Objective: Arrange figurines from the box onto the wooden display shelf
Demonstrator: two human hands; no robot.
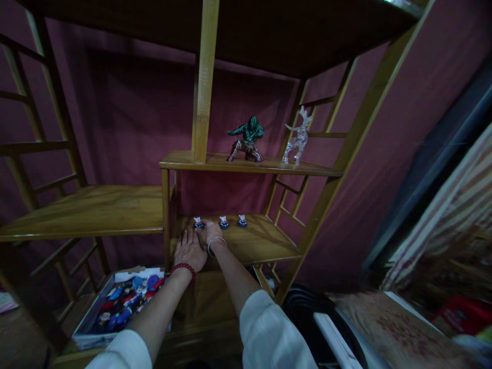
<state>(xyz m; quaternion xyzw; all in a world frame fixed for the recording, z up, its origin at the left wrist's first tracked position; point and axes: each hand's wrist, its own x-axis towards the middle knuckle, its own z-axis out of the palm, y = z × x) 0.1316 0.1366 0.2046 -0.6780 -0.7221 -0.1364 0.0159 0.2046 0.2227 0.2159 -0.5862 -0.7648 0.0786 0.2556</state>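
Observation:
My left hand (190, 252), with a red beaded bracelet on the wrist, lies with fingers stretched out over the front left part of the lower right shelf (261, 241). My right hand (210, 231), wearing a silver bangle, reaches just beyond it. Its fingers are bent against a small white-and-dark figurine (198, 223) at the left end of a row; the fingertips are partly hidden. To the right along the same shelf stand two similar figurines, a middle one (223, 222) and a right one (242, 221), both upright and apart.
On the shelf above, a green and bronze crouching figure (248, 139) stands beside a clear glass deer (298, 137). At lower left, a white box (82, 333) holds several colourful figurines. A wooden post (206, 77) divides the upper unit. Black coiled material (307, 307) lies low on the right.

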